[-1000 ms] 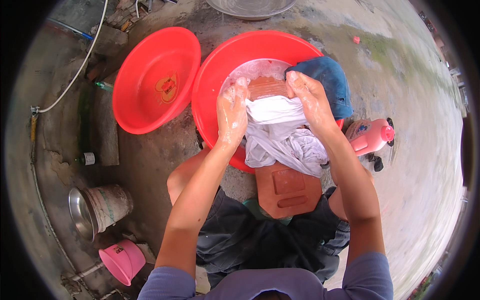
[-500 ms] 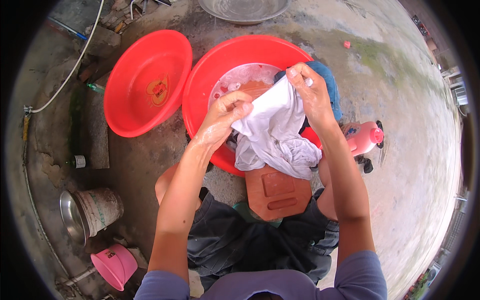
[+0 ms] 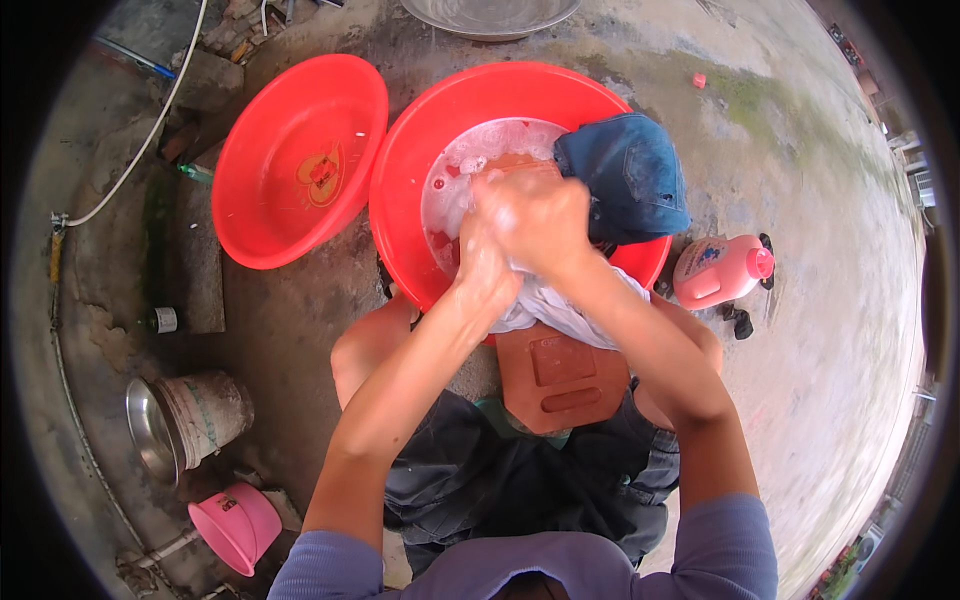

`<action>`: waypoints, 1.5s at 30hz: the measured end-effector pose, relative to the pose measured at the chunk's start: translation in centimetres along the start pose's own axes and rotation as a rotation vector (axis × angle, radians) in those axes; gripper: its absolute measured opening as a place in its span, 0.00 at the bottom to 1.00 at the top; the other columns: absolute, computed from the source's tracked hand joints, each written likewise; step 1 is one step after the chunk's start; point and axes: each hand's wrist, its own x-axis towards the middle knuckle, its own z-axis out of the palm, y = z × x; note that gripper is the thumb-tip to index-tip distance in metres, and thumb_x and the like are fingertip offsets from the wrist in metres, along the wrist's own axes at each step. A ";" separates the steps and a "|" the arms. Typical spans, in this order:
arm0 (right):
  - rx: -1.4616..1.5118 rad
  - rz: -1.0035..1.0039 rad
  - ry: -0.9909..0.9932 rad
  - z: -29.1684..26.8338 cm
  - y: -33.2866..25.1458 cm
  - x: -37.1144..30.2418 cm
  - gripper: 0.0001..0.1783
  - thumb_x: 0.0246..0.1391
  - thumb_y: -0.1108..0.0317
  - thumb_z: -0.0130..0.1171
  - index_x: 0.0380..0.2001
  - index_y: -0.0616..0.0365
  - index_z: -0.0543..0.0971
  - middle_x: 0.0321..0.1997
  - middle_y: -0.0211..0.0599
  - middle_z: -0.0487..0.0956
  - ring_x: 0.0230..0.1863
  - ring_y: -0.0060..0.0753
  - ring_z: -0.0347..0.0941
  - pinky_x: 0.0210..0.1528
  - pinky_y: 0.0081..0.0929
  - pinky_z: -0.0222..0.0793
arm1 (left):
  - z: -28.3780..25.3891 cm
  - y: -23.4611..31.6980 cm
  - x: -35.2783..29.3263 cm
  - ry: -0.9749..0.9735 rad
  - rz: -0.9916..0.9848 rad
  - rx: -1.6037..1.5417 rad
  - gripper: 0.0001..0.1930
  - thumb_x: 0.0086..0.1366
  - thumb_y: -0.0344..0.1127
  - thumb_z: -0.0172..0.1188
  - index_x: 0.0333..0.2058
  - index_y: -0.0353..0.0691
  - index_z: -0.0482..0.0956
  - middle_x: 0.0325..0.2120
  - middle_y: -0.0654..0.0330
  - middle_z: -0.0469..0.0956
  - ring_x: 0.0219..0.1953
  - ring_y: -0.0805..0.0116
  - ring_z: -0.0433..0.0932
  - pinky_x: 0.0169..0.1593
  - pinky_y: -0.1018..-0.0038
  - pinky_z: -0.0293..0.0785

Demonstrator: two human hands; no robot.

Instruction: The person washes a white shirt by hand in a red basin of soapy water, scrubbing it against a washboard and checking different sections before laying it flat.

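Note:
My left hand (image 3: 485,262) and my right hand (image 3: 541,218) are pressed together over the large red basin (image 3: 408,150), both closed on a wet white garment (image 3: 568,312). Motion smears the right hand, and most of the bunched cloth is hidden under the fingers. The garment's loose part hangs over the near rim onto a brown washboard (image 3: 585,365), whose handle end juts out between my knees. Suds (image 3: 490,140) float on the water in the basin. A dark blue denim piece (image 3: 630,175) is draped over the basin's right rim.
A second red basin (image 3: 265,190) leans against the first at left. A pink detergent bottle (image 3: 722,270) lies at right beside a small dark cloth (image 3: 738,322). At the lower left are a grimy bucket (image 3: 212,412), a steel bowl (image 3: 150,430) and a pink bucket (image 3: 236,527). A metal basin (image 3: 490,20) sits far ahead.
My hands held the white garment spread apart between them; now they have come together over the basin with the cloth bunched up. The denim piece is less covered now.

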 end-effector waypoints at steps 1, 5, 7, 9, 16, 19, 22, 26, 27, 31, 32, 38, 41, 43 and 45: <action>-0.090 0.155 0.028 -0.7 1.3 0.4 0.12 0.48 0.63 0.52 0.14 0.52 0.72 0.17 0.32 0.73 0.22 0.27 0.72 0.26 0.26 0.68 | 2.1 0.2 -0.5 0.016 -0.064 0.117 0.14 0.64 0.47 0.44 0.29 0.44 0.70 0.22 0.68 0.70 0.25 0.78 0.71 0.26 0.78 0.68; 0.081 -0.184 0.109 -0.5 -3.6 -1.1 0.13 0.44 0.63 0.54 0.11 0.51 0.70 0.13 0.33 0.70 0.18 0.30 0.71 0.24 0.31 0.67 | -1.9 0.7 0.9 -0.229 0.012 0.225 0.16 0.64 0.47 0.45 0.19 0.49 0.64 0.14 0.71 0.61 0.18 0.80 0.64 0.20 0.77 0.61; -0.015 0.044 0.070 -0.6 -0.5 -0.3 0.13 0.42 0.63 0.55 0.09 0.51 0.70 0.11 0.33 0.69 0.16 0.31 0.70 0.22 0.33 0.67 | 0.1 0.5 0.5 -0.007 -0.123 0.151 0.17 0.64 0.47 0.45 0.18 0.50 0.62 0.13 0.71 0.59 0.15 0.78 0.61 0.17 0.77 0.57; -0.058 0.249 0.100 -0.3 -0.7 0.1 0.14 0.41 0.63 0.56 0.08 0.51 0.69 0.09 0.33 0.67 0.14 0.32 0.70 0.21 0.36 0.67 | 3.1 1.2 -0.8 0.163 -0.087 0.177 0.18 0.63 0.48 0.47 0.17 0.51 0.59 0.11 0.71 0.56 0.14 0.77 0.57 0.16 0.77 0.52; -0.189 0.227 0.086 -0.9 0.9 -0.3 0.04 0.35 0.63 0.61 0.15 0.47 0.77 0.14 0.33 0.72 0.11 0.32 0.68 0.12 0.27 0.61 | 1.5 -0.3 -0.7 0.019 -0.117 0.198 0.10 0.62 0.44 0.47 0.25 0.48 0.67 0.17 0.71 0.64 0.21 0.80 0.67 0.23 0.79 0.66; 0.125 -0.058 0.144 -0.2 -1.5 -1.0 0.02 0.37 0.66 0.58 0.19 0.48 0.79 0.18 0.34 0.75 0.14 0.33 0.70 0.14 0.29 0.64 | -7.4 -0.3 3.9 -0.449 -0.108 -0.048 0.11 0.63 0.43 0.47 0.34 0.43 0.69 0.25 0.65 0.70 0.28 0.74 0.72 0.32 0.75 0.71; -0.059 0.121 -0.092 0.0 4.8 -0.7 0.03 0.41 0.66 0.57 0.22 0.50 0.78 0.21 0.38 0.76 0.17 0.37 0.70 0.18 0.30 0.65 | -1.4 0.6 0.7 -0.440 -0.158 -0.023 0.12 0.63 0.44 0.46 0.34 0.41 0.69 0.26 0.64 0.70 0.30 0.73 0.73 0.35 0.73 0.71; 0.589 0.634 -0.142 -3.2 4.3 0.4 0.21 0.52 0.56 0.51 0.17 0.64 0.75 0.13 0.39 0.72 0.16 0.28 0.67 0.22 0.26 0.62 | -0.4 4.9 1.0 -0.077 0.129 0.384 0.17 0.64 0.47 0.46 0.19 0.46 0.62 0.17 0.70 0.60 0.21 0.78 0.62 0.27 0.76 0.63; 0.706 0.706 -0.179 -3.6 5.2 0.2 0.23 0.54 0.55 0.50 0.17 0.66 0.72 0.13 0.31 0.69 0.18 0.18 0.61 0.22 0.22 0.59 | -0.6 5.1 1.2 -0.076 0.251 0.454 0.22 0.63 0.49 0.48 0.13 0.49 0.57 0.11 0.71 0.54 0.15 0.79 0.53 0.21 0.80 0.51; 0.913 0.827 -0.131 -5.5 5.3 0.2 0.23 0.56 0.52 0.48 0.18 0.61 0.71 0.17 0.23 0.67 0.21 0.14 0.58 0.23 0.19 0.56 | -1.5 5.6 1.3 -0.072 0.498 0.800 0.23 0.64 0.47 0.45 0.12 0.48 0.54 0.10 0.72 0.50 0.16 0.81 0.49 0.21 0.80 0.47; 0.958 0.872 -0.146 -5.9 5.2 0.2 0.23 0.56 0.51 0.47 0.18 0.60 0.71 0.17 0.23 0.67 0.22 0.14 0.58 0.23 0.18 0.56 | -1.7 5.7 1.5 -0.071 0.504 0.799 0.23 0.64 0.47 0.45 0.12 0.48 0.54 0.10 0.72 0.50 0.16 0.81 0.49 0.21 0.80 0.47; 0.837 0.847 0.033 -5.7 5.5 0.0 0.21 0.55 0.52 0.48 0.20 0.59 0.71 0.18 0.24 0.67 0.21 0.16 0.60 0.23 0.21 0.57 | -0.5 4.2 1.6 -0.124 0.311 0.689 0.20 0.64 0.46 0.46 0.15 0.45 0.62 0.12 0.70 0.60 0.16 0.81 0.54 0.20 0.80 0.50; 0.543 0.279 -0.053 -2.8 -2.0 -1.1 0.11 0.46 0.60 0.56 0.20 0.55 0.73 0.17 0.39 0.71 0.19 0.31 0.68 0.24 0.26 0.62 | -1.2 1.9 1.8 0.041 -0.246 0.187 0.15 0.61 0.49 0.50 0.22 0.46 0.66 0.15 0.67 0.65 0.18 0.74 0.63 0.21 0.78 0.62; 0.185 -0.219 0.053 -0.8 -3.3 -1.7 0.12 0.46 0.60 0.55 0.14 0.50 0.70 0.12 0.34 0.65 0.14 0.38 0.64 0.28 0.23 0.63 | -3.6 -1.0 3.9 -0.567 -0.070 -0.440 0.15 0.60 0.47 0.53 0.19 0.49 0.65 0.14 0.69 0.62 0.18 0.75 0.64 0.20 0.78 0.62; 0.103 -0.087 0.081 -0.4 -1.0 -1.2 0.12 0.44 0.61 0.55 0.12 0.50 0.69 0.11 0.32 0.65 0.14 0.36 0.65 0.24 0.23 0.63 | 0.4 -2.9 1.1 -0.383 0.287 -0.826 0.15 0.59 0.47 0.53 0.18 0.50 0.63 0.13 0.70 0.61 0.17 0.76 0.63 0.18 0.79 0.61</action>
